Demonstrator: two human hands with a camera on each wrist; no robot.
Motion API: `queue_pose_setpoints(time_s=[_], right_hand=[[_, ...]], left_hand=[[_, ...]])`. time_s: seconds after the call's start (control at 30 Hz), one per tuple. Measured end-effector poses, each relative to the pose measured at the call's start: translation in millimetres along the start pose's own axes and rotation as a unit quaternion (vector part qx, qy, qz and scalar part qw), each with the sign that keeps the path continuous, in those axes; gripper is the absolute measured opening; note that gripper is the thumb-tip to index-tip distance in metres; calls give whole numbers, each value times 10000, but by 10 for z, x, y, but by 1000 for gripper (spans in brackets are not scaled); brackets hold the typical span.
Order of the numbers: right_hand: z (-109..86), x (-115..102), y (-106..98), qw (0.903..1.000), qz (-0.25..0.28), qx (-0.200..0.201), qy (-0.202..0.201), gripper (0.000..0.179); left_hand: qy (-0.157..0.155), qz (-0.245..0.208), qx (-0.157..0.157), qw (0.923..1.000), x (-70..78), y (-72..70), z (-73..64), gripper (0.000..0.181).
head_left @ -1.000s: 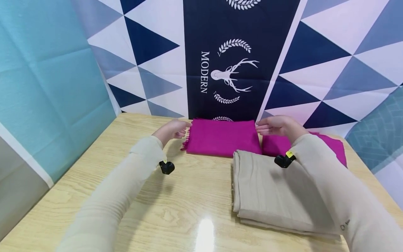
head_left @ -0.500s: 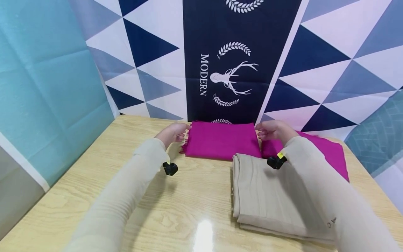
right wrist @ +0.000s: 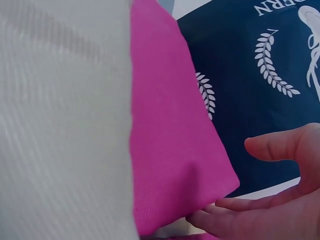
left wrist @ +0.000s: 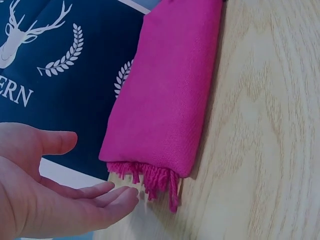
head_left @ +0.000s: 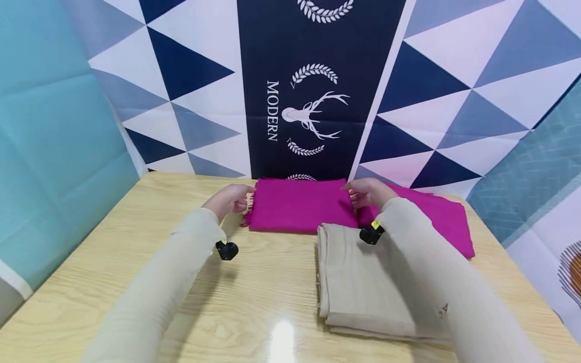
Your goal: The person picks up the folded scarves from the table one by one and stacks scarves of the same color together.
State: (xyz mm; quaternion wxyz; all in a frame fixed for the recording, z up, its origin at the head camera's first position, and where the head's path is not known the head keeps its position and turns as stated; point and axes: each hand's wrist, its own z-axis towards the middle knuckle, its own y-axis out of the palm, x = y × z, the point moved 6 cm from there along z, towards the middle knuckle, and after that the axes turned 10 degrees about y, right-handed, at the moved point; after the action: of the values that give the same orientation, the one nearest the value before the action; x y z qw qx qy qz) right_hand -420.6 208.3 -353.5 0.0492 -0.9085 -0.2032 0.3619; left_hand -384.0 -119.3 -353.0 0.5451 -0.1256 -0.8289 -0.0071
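Observation:
A folded magenta scarf [head_left: 299,206] lies at the back of the table, its fringe [left wrist: 155,180] along the left end. Beside that fringe is my left hand [head_left: 230,199], palm facing inward. In the left wrist view its fingers [left wrist: 107,205] are extended, with the thumb held apart. At the scarf's opposite end, my right hand [head_left: 368,192] has its fingertips right at the edge. The right wrist view shows those fingers [right wrist: 240,215] nearly straight by the lower corner, thumb spread away. Neither hand grips the cloth.
Another magenta cloth [head_left: 440,217] lies at the back right, partly behind the right sleeve. In front of it sits a folded beige cloth [head_left: 363,287], under the right forearm. A patterned fabric backdrop [head_left: 195,75] rises behind the wooden table [head_left: 245,302].
The head view has turned slightly right, so the scene shifts left. My right hand has come in closer, its fingertips now overlapping the scarf's right edge. The left hand stays by the fringe.

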Motion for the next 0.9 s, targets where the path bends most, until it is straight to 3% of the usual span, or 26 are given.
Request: queue_pose_setpoints(time_s=[0.03, 0.1, 0.17, 0.2, 0.27, 0.33, 0.4, 0.43, 0.53, 0.63, 0.73, 0.9], right_hand=[[104, 3, -22, 10000, -33, 15, -18, 67], [384, 20, -168, 9998, -186, 76, -41, 71], [719, 54, -357, 9999, -153, 44, 13, 80], [915, 74, -468, 9998, -172, 35, 34, 86], [1097, 94, -574, 9997, -243, -1, 81, 95], [1103, 110, -548, 9996, -236, 52, 109, 94], [982, 114, -458, 9994, -339, 35, 71, 92], [947, 121, -430, 9994, -337, 41, 82, 90], [1018, 152, -474, 9996, -179, 18, 206, 94], [1435, 217, -725, 9990, 46, -34, 432, 106], [1778, 282, -923, 9980, 246, -106, 567, 105], [1551, 286, -759, 9983, 314, -242, 433, 81]], left_hand=[[-17, -89, -20, 10000, 32, 12, -87, 42], [0, -87, -3, 10000, 33, 13, -85, 35], [12, -69, -34, 10000, -78, -23, 136, 33], [13, -72, -60, 10000, -97, -11, 155, 32], [46, -169, -178, 9997, -299, -106, 606, 34], [39, -356, -209, 9991, -497, -206, 1018, 31], [-16, -378, -76, 9993, -635, -289, 1307, 29], [-30, -319, 35, 9995, -650, -296, 1362, 28], [-43, -123, 432, 9990, -432, -156, 878, 28], [57, -215, 470, 9986, -197, -18, 387, 16], [116, -327, 439, 9984, -138, 15, 261, 18], [138, -352, 426, 9984, -153, 31, 251, 15]])
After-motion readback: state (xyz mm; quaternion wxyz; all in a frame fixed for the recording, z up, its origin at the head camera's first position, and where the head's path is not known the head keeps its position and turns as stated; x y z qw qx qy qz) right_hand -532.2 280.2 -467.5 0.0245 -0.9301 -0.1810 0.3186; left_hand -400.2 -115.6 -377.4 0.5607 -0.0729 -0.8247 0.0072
